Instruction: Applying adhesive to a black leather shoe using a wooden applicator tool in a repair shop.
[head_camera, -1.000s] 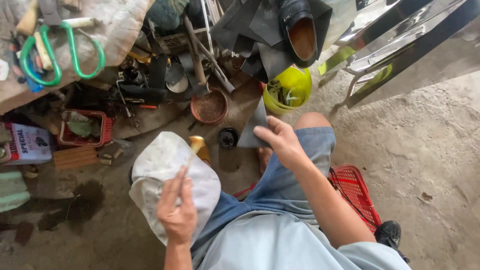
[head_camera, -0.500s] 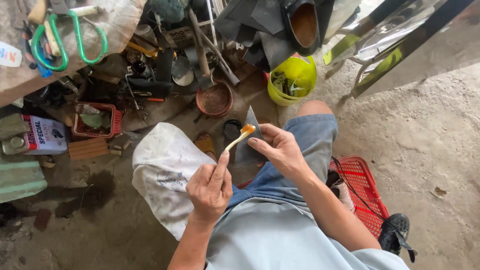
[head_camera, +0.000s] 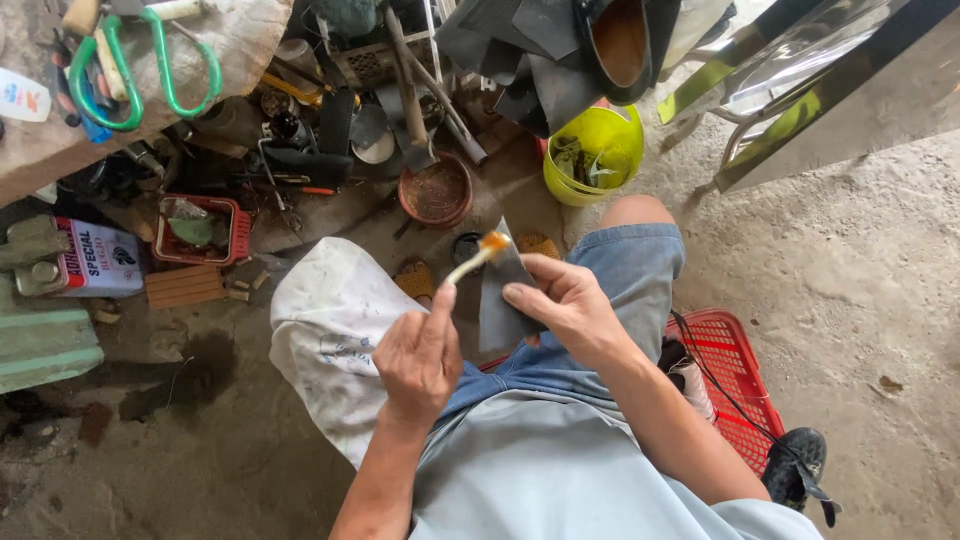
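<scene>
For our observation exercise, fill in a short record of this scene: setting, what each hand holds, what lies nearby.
Setting: concrete floor, person seated, seen from above
Left hand: holds a small brush with an orange-smeared tip
Right hand: holds a dark grey sheet piece; brush tip meets its top edge
On lap: white stained cloth
Nearby: yellow-green bucket, red basket, brown bowl

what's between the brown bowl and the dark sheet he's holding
In the head view, a small dark round tin on bare floor lies between the brown bowl and the dark sheet.
</scene>
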